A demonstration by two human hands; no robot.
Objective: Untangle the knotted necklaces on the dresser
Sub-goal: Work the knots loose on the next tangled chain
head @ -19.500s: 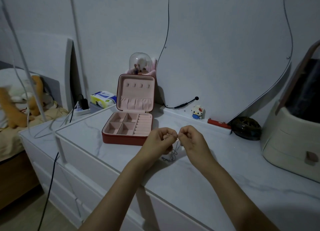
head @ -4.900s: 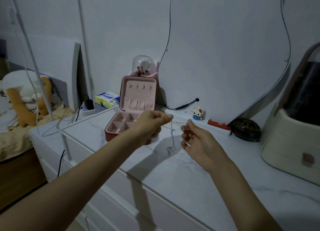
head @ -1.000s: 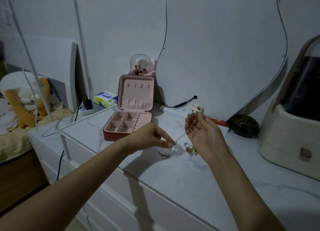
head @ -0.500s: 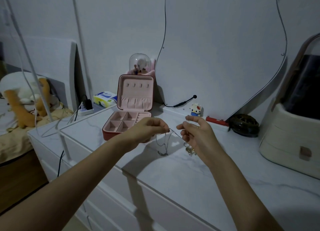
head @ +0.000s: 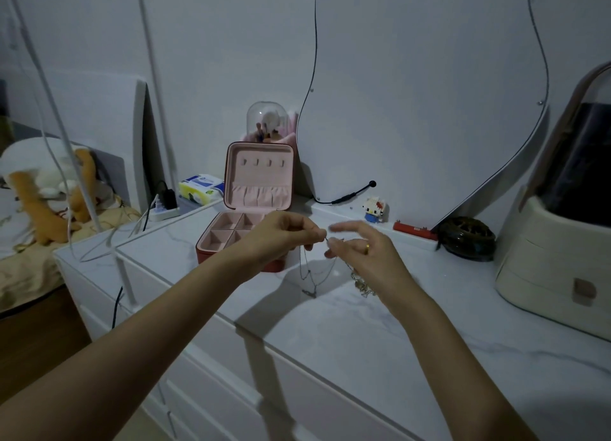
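Note:
A thin silver necklace hangs in loops between my two hands, above the white marble dresser top, its pendant close to the surface. My left hand pinches the chain at its upper end. My right hand is right next to it, thumb and finger on the chain, the other fingers spread and blurred. A gold chain cluster dangles under my right palm. Both hands are raised in front of the open jewellery box.
The red box with pink lining stands open at the back left. Behind are a glass dome, a curved mirror, a small figurine, a red bar and a dark round dish. A cream cabinet fills the right.
My hands have drawn closer together, nearly touching at the fingertips. My right hand's fingers have opened and are moving. The silver chain hangs in longer loops below them.

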